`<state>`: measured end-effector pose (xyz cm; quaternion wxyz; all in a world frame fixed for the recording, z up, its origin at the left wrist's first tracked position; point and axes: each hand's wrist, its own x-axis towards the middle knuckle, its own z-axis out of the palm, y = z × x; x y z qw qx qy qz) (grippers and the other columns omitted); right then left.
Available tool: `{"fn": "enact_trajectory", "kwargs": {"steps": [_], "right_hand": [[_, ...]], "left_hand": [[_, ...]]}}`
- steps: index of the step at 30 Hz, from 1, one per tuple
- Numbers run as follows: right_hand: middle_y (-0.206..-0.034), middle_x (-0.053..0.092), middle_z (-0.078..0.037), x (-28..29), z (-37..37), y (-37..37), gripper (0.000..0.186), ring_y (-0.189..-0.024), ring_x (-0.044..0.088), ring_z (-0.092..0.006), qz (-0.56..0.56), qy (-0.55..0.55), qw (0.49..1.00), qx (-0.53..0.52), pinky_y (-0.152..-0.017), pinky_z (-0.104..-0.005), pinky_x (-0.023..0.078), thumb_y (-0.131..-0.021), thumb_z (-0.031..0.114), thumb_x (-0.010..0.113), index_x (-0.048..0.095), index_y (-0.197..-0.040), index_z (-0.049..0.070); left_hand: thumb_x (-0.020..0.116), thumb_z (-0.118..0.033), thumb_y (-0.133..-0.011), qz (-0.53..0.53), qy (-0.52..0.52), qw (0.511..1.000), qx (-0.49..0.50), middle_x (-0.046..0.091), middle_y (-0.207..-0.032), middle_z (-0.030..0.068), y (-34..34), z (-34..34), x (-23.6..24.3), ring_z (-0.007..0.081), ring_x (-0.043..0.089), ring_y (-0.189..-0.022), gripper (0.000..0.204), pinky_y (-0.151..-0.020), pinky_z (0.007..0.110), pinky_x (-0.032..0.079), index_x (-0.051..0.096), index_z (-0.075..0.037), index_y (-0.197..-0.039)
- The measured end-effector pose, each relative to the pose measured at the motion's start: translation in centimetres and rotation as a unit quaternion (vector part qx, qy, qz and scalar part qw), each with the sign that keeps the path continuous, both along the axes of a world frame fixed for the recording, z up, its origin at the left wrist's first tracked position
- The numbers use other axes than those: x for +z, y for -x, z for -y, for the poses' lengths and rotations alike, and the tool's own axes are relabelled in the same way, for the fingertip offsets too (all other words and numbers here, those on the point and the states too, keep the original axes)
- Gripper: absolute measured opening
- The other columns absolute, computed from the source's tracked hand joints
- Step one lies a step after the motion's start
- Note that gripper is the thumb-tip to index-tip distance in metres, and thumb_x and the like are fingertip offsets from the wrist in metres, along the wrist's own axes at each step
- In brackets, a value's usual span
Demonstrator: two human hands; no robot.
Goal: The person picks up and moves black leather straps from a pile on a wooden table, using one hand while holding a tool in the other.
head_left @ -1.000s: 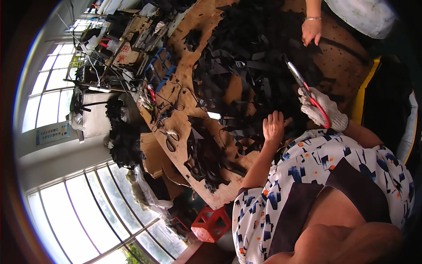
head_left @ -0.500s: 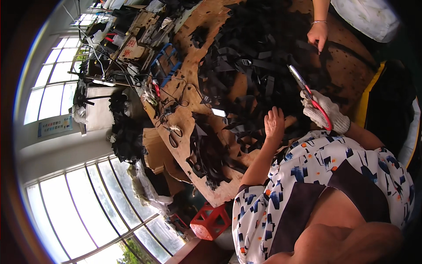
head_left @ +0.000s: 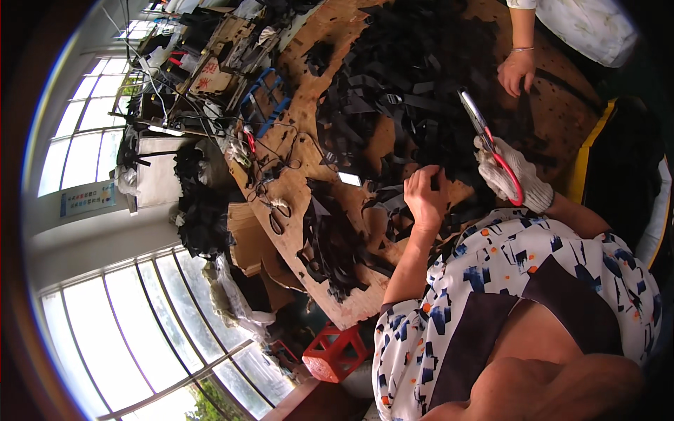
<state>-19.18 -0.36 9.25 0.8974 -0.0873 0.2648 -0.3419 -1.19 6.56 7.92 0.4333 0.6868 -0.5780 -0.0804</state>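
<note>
Scissors (head_left: 484, 128) are gripped in the gloved right hand (head_left: 507, 172); whether anything is held by the left hand (head_left: 425, 198) cannot be told. Much seems left: black straps (head_left: 414, 74) are heaped at its twelve o'clock, a smaller pile (head_left: 328, 245) at eight.

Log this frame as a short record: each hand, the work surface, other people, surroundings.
Left hand: bare, fingers curled, over the black strap pieces; whether it grips one is unclear
Right hand: in a pale knit glove, gripping a red-handled metal tool
Surface: wooden table, strewn with strap pieces
Other people: a co-worker's hand at the table's far side
Surroundings: red stool, blue frame
</note>
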Motion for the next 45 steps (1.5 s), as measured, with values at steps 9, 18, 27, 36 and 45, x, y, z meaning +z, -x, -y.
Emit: {"fn": "enact_trajectory", "kwargs": {"steps": [9,18,27,36,45], "right_hand": [[-0.078,0.057,-0.004,-0.1,0.2,-2.6,0.041,-0.070,0.059,-0.0182,-0.467,0.558,0.686,-0.012,-0.064,-0.0285,0.048,-0.074,0.010,0.065,0.045,-0.109,0.005],[-0.088,0.059,-0.005,0.8,1.3,-1.5,0.052,-0.072,0.062,-0.0215,-0.438,0.696,0.568,0.021,-0.064,-0.0279,0.050,-0.071,0.007,0.065,0.041,-0.117,0.007],[-0.063,0.052,-0.007,1.1,1.9,-0.8,0.040,-0.031,0.041,-0.0112,0.113,0.162,0.978,0.068,-0.030,-0.0195,0.040,-0.090,0.040,0.044,0.041,-0.112,0.006],[-0.081,0.047,-0.004,-2.1,-1.1,2.0,0.033,-0.062,0.052,-0.0099,-0.091,0.129,0.976,0.152,-0.058,-0.0206,0.046,-0.091,0.022,0.045,0.038,-0.120,0.006],[-0.083,0.057,-0.007,1.4,-1.0,1.5,0.059,-0.069,0.059,-0.0233,-0.437,0.587,0.639,0.237,-0.063,-0.0326,0.048,-0.087,0.049,0.043,0.036,-0.125,0.005]], "left_hand": [[0.065,-0.003,-0.063,0.164,0.069,0.983,-0.050,0.060,-0.086,0.0025,2.9,0.0,0.8,0.0200,0.055,-0.069,0.022,-0.065,0.032,0.039,0.053,-0.009,-0.081],[0.060,-0.003,-0.076,-0.039,-0.015,0.987,-0.153,0.063,-0.095,0.0160,-0.6,1.6,3.4,0.0318,0.059,-0.088,0.023,-0.076,0.033,0.047,0.061,0.000,-0.099],[0.061,-0.012,-0.081,-0.305,-0.155,0.935,-0.093,0.056,-0.070,-0.0003,-1.0,1.4,3.4,0.0073,0.047,-0.066,0.013,-0.062,0.022,0.039,0.061,0.001,-0.085],[0.061,-0.015,-0.083,-0.421,-0.100,0.900,-0.056,0.050,-0.067,-0.0056,-0.5,1.9,3.0,0.0035,0.041,-0.063,0.015,-0.057,0.019,0.033,0.060,-0.001,-0.079],[0.062,-0.014,-0.082,-0.384,-0.102,0.917,-0.027,0.051,-0.065,-0.0056,0.1,1.8,2.5,0.0031,0.041,-0.061,0.014,-0.056,0.018,0.034,0.060,-0.001,-0.078]]}}
